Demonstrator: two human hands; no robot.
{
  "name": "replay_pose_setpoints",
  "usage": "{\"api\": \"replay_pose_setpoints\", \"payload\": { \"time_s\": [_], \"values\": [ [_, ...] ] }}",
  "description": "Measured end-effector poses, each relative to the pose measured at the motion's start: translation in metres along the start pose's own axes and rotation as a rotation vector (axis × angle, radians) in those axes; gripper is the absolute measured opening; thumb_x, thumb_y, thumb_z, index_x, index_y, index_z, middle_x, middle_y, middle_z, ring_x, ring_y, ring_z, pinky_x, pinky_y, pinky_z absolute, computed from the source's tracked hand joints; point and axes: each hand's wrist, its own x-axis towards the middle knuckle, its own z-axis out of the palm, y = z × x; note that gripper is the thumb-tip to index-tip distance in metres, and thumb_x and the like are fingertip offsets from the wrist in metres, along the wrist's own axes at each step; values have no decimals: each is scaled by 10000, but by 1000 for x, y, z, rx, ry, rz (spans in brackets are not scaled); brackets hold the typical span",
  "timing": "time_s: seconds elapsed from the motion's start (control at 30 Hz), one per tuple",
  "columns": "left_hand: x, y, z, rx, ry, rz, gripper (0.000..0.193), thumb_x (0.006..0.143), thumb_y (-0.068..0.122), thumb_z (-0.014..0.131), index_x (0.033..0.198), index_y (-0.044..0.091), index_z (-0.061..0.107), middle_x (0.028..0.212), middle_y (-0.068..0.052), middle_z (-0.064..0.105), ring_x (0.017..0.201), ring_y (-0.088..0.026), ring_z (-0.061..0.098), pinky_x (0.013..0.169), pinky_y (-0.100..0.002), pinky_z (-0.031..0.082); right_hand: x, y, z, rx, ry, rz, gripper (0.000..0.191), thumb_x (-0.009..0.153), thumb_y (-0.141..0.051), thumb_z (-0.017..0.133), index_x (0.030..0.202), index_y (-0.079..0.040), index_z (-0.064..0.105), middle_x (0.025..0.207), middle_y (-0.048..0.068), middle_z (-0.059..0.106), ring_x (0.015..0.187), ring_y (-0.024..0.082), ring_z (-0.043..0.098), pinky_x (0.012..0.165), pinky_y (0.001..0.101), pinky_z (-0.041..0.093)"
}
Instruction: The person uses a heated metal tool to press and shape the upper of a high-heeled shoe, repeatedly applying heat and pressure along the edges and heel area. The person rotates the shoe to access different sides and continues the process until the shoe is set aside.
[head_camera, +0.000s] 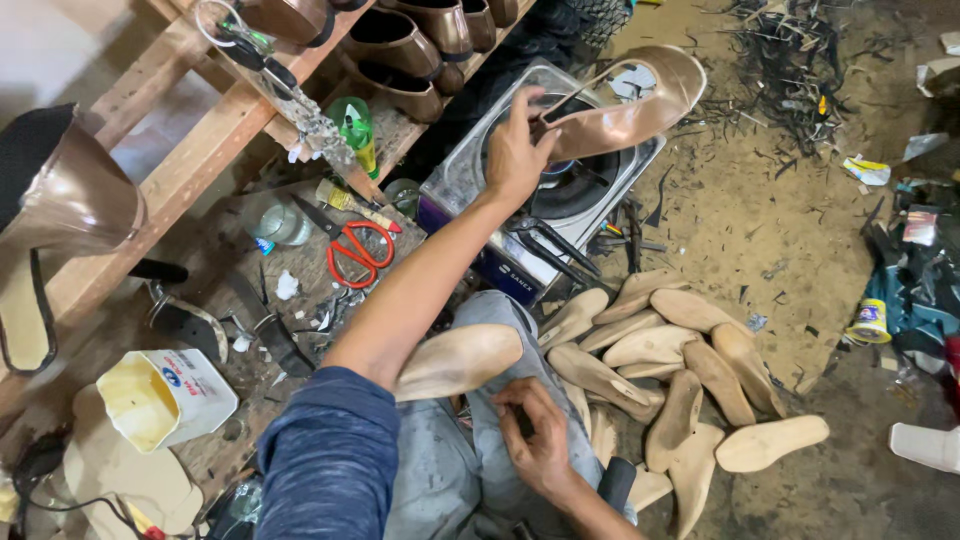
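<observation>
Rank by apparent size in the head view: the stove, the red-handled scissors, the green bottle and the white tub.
1. Stove, clearly largest.
2. White tub, though it sits nearer the camera.
3. Red-handled scissors.
4. Green bottle; partly hidden, so close to the scissors.

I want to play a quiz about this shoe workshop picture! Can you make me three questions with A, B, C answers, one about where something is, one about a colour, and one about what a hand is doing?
1. Where is the bronze shoe?
A. over the stove
B. in the tub
C. on the rack

2. What colour are the scissors' handles?
A. blue
B. red
C. green

3. What is the left hand doing?
A. lying flat on the floor
B. gripping the shoe
C. holding the scissors

Answers: 1 A, the shoe is held above the stove. 2 B, the handle loops are red. 3 B, its fingers pinch the shoe's edge.
</observation>
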Motion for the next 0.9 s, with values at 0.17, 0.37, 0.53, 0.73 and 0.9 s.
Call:
{"api": "replay_pose_setpoints", "payload": {
  "time_s": [0.17, 0.37, 0.53, 0.73, 0.9],
  "values": [
    [-31, 3, -52, 166, 4, 40, 578, 860, 50, 795, 1346, 124, 492, 1048, -153, 760, 925, -342, 752, 777, -407, 585, -4, -7, -5, 19, -5, -4, 173, 830, 119, 647, 945, -9, 664, 892, 87, 640, 727, 175, 608, 642, 282, 483],
    [-58, 13, -96, 294, 53, -17, 608, 814, 68, 833, 1326, 107, 508, 1079, -194, 743, 903, -380, 732, 763, -441, 569, -10, -17, -9, 10, -28, -133, 165, 863, 106, 646, 976, -11, 670, 939, 92, 646, 807, 185, 636, 705, 281, 499],
    [-71, 6, -117, 280, 37, -39, 577, 833, 79, 807, 1325, 93, 507, 1081, -188, 745, 898, -378, 730, 763, -452, 567, -12, -1, 0, -19, -45, -67, 127, 870, 73, 672, 956, -18, 690, 905, 79, 660, 722, 170, 614, 663, 267, 495],
    [-89, 26, -140, 118, 93, -112, 387, 883, 33, 769, 1243, 56, 630, 1024, -134, 745, 890, -271, 720, 757, -354, 577, 3, 13, -8, 333, -61, 297, 119, 939, -19, 653, 1049, 14, 685, 908, 130, 686, 784, 210, 647, 724, 305, 531],
    [-147, 77, -189, -196, 67, -198, 329, 953, -50, 662, 1267, 48, 640, 1222, -70, 665, 1088, -127, 656, 905, -258, 580, 81, -11, -68, 885, 119, 554, 364, 1001, -217, 482, 1311, -45, 567, 1086, 125, 730, 962, 223, 708, 850, 363, 555]
  ]
}}
